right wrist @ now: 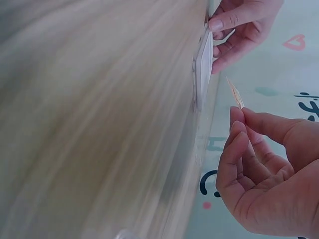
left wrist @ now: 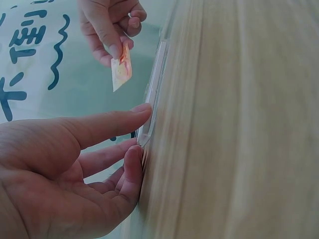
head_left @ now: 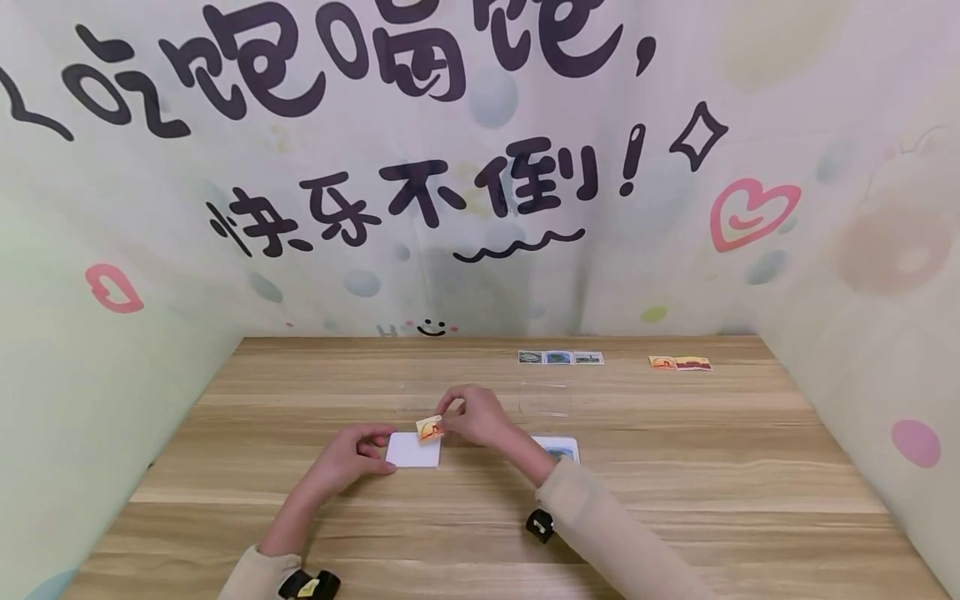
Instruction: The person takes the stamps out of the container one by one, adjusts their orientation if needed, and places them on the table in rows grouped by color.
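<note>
In the head view my left hand grips the left edge of a shallow clear plastic case with a white face, flat on the table. The left wrist view has the thumb on top of the clear case and the fingers at its side. My right hand pinches a small orange and cream stamp by its right edge, above the case's upper right corner. Seen from the right wrist, the stamp is thin and tilted between thumb and fingertips, apart from the case.
Under my right forearm lies another white case with a blue-green picture. Behind are two transparent lids, one at right, one at left. Three bluish stamps and two orange-red stamps lie along the back of the wooden table.
</note>
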Motion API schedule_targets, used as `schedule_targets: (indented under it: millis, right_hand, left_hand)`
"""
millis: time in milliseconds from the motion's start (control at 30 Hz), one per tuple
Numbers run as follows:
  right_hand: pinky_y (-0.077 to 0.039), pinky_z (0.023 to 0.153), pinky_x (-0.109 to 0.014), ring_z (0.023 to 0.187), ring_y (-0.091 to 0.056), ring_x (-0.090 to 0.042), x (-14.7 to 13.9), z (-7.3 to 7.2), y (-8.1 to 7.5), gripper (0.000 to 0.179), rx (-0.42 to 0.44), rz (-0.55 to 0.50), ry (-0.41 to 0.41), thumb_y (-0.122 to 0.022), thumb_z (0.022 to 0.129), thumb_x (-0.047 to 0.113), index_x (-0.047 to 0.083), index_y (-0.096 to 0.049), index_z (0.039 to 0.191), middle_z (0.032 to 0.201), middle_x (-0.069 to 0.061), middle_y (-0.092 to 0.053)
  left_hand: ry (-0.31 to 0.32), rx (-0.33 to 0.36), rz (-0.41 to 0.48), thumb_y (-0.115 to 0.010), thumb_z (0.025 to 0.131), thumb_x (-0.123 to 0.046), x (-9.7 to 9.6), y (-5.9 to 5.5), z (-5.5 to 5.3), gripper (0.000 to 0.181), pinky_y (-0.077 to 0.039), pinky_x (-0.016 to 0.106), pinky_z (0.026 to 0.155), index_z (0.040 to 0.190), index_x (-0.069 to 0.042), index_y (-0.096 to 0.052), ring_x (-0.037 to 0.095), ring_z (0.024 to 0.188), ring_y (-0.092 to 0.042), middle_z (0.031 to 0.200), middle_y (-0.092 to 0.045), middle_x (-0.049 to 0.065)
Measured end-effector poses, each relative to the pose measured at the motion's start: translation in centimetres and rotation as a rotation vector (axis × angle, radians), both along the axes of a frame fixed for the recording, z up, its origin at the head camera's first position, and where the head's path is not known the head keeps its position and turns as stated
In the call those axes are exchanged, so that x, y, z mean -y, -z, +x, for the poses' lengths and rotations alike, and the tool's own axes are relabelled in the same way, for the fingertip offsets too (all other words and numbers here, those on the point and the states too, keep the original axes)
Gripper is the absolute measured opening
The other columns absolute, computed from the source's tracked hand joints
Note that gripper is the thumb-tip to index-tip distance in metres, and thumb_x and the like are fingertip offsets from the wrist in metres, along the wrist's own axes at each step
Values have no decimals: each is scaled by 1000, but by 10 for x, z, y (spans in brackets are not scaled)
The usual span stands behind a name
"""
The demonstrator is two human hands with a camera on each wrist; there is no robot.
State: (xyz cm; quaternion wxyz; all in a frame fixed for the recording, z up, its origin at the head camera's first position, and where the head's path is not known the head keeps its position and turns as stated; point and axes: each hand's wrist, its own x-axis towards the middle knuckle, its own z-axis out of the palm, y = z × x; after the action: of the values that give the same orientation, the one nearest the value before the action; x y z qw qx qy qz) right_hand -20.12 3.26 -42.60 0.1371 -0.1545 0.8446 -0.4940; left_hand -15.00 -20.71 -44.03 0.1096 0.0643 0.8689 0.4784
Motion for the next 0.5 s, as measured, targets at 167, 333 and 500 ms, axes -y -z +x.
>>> schedule_targets:
  millis: [167,333,500]
  right_hand:
    - [-43,51,-21,57,-55,-14,-7,-1,-1,4,7,-8,4,-75,93,2,2,-74,97,79,-8,-72]
    - [-43,52,-21,56,-54,-14,-13,-3,-3,5,5,-13,17,-75,93,2,2,-74,98,78,-10,-72]
    - [-43,50,-20,49,-52,-10,-18,-2,-5,4,-15,-35,10,-74,91,0,2,-73,94,73,-14,-73]
  left_hand:
    - [-2,-2,11,-86,82,4,0,0,1,53,-47,24,70,129,15,-64,20,84,-55,108,-65,17]
    - [2,-10,23,-86,82,4,1,1,0,53,-48,24,70,129,15,-64,20,84,-55,108,-65,17]
    - [7,-16,29,-86,82,4,1,2,0,53,-48,24,70,129,16,-64,20,85,-55,107,-65,17]
